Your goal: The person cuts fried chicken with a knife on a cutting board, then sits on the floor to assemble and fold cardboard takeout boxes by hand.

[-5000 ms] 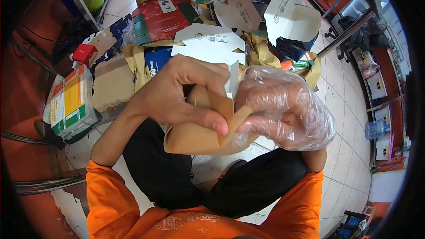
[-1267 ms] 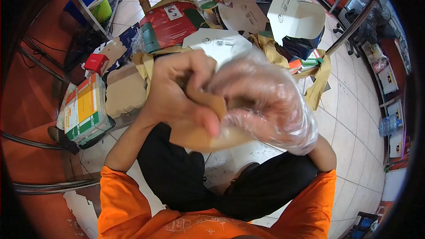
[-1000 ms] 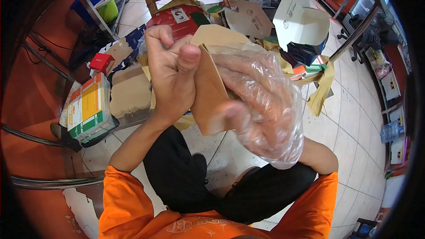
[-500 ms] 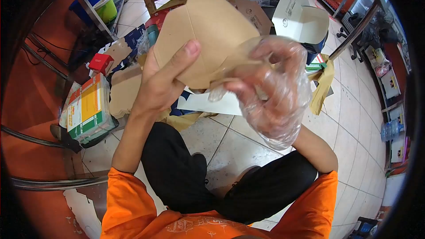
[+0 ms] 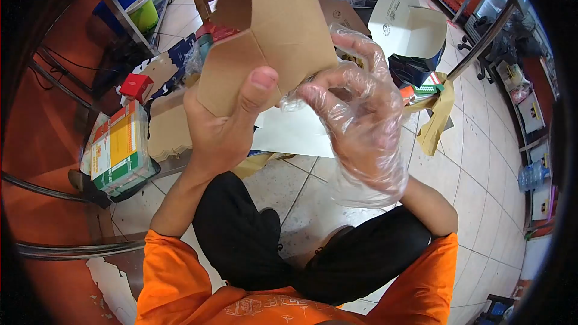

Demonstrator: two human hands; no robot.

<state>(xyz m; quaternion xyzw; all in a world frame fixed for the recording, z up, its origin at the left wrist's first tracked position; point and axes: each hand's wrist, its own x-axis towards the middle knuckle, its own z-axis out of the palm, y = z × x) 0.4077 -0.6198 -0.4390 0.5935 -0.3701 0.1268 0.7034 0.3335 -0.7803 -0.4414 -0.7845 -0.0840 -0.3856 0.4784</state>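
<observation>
A brown paperboard food box (image 5: 292,24), partly folded with its panels bent up at creases, is held up before me. My left hand (image 5: 226,117) is bare and grips its lower left panel, thumb on the near face and the other fingers behind. At the lower right edge of the box is my right hand (image 5: 361,108), in a clear, crinkled plastic glove. Its fingers are curled, with the thumb and fingertips at the board's edge; some fingertips are partly hidden by the board and the glove's folds.
A white open carton (image 5: 400,30) stands at the back right, near a metal pole (image 5: 481,45). Flat brown box blanks (image 5: 168,123) lie on the left beside a wrapped pack (image 5: 120,147) and a small red box (image 5: 136,86). A white sheet (image 5: 289,132) lies beyond my crossed legs.
The box has turned more upright and risen, its top now reaching the upper frame edge. My right hand has moved from the front of the board to its right edge, its fingers spreading upward.
</observation>
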